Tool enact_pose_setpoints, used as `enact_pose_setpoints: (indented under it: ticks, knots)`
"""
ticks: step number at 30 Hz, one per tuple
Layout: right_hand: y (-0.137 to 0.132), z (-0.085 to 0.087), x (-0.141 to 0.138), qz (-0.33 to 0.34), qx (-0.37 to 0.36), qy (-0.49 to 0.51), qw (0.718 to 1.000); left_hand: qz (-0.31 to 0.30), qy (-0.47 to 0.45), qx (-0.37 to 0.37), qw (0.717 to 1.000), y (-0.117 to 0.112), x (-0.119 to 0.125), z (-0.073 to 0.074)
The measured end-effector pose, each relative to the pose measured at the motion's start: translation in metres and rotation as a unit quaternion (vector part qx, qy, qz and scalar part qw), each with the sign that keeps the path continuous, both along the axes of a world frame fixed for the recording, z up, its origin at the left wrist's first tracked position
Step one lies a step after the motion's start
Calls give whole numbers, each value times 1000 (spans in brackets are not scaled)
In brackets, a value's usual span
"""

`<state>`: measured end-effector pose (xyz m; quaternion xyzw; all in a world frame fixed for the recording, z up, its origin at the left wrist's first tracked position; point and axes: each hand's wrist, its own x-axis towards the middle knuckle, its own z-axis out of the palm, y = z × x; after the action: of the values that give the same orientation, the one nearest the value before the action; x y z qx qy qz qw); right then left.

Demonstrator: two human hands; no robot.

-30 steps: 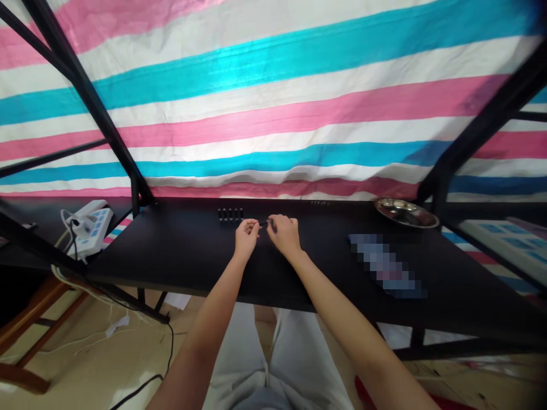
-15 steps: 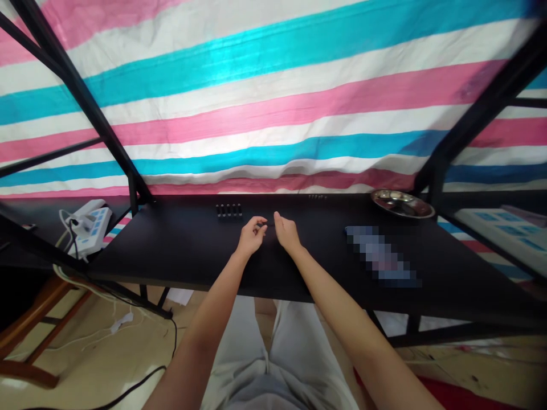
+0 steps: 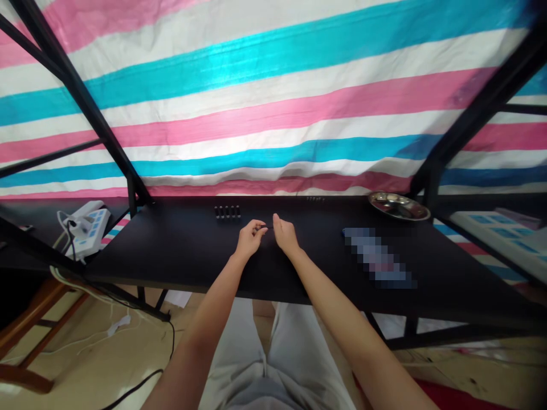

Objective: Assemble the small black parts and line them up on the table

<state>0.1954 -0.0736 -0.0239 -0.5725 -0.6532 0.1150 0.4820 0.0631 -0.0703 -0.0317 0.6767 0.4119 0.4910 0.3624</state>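
Note:
Both my hands rest at the middle of a black table (image 3: 179, 250). My left hand (image 3: 249, 239) pinches a small dark part (image 3: 264, 228) between thumb and fingers. My right hand (image 3: 285, 234) lies close beside it with its fingers stretched out flat, its fingertips near the same part; whether they touch it I cannot tell. A short row of several small dark upright pieces (image 3: 227, 212) stands just behind my left hand.
A round metal dish (image 3: 399, 205) sits at the table's back right. A blurred flat object (image 3: 378, 257) lies right of my hands. A white power strip (image 3: 85, 226) with cables is at the left. A striped tarp hangs behind; black frame bars cross both sides.
My right hand has opened from a curled grip on the small part to flat, stretched fingers. My left hand keeps pinching the part. Both hands stay in the same spot.

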Motion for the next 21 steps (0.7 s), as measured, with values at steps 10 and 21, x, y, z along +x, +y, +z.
enact_pose_setpoints:
  ticks: [10, 21]
  knots:
    - [-2, 3, -1, 2, -6, 27, 1000, -7, -22, -49, 999, -4, 1, 7]
    - [-3, 4, -7, 9, -5, 7, 1000, 37, 43, -5, 998, -5, -2, 7]
